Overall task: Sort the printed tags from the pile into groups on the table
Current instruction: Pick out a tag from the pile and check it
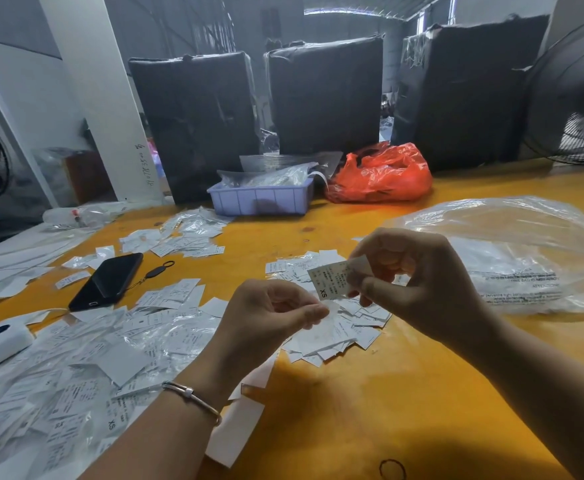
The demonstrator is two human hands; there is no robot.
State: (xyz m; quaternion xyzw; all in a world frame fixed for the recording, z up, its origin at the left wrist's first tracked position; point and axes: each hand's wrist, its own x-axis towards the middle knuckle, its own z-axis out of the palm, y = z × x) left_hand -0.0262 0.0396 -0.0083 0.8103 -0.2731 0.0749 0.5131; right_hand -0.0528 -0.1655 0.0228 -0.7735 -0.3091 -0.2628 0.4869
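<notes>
Right hand pinching small white printed paper tag marked XS, held above yellow table. Tag long axis tilted, XS end pointing down toward left hand. Left hand just beside, fingers curled; contents indeterminate. Tag pile directly below.

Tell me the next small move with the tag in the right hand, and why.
Probably lay the tag on the group of tags just beneath it: the right hand pinches it printed side up, "XS" readable, while the left hand holds nothing clearly.
</notes>
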